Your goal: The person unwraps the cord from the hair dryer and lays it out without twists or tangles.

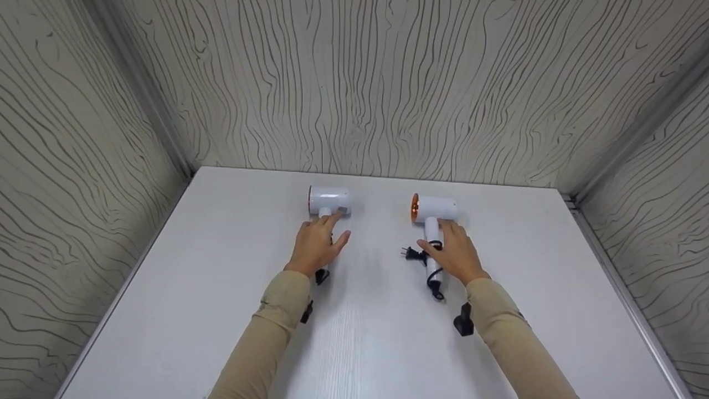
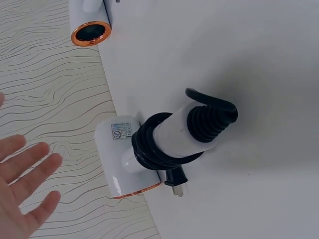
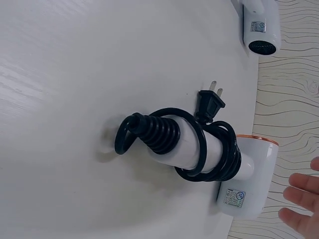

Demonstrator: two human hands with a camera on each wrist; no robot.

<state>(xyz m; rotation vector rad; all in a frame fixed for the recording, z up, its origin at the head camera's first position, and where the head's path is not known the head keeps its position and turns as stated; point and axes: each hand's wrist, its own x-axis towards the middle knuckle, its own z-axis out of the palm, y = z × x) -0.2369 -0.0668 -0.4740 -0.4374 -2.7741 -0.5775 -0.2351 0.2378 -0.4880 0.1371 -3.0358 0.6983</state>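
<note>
Two white hair dryers with copper-coloured rims lie on the white table, each with a black cord wound round its handle. My left hand (image 1: 316, 244) is over the handle of the left hair dryer (image 1: 329, 199), hiding most of it in the head view. Beside the handle of the right hair dryer (image 1: 436, 208) is my right hand (image 1: 457, 252), its thumb toward the cord. In the left wrist view the fingers (image 2: 32, 174) are spread and apart from the dryer; the right wrist view shows extended fingers (image 3: 301, 196) likewise holding nothing. The right dryer's two-pin plug (image 3: 210, 104) lies beside its handle.
Wood-grain patterned panels (image 1: 354, 88) stand behind the table (image 1: 365, 332) and at both sides. Metal strips run along the table's left and right edges. A small black device (image 1: 464, 321) is by the right wrist, another black piece (image 1: 307, 312) by the left.
</note>
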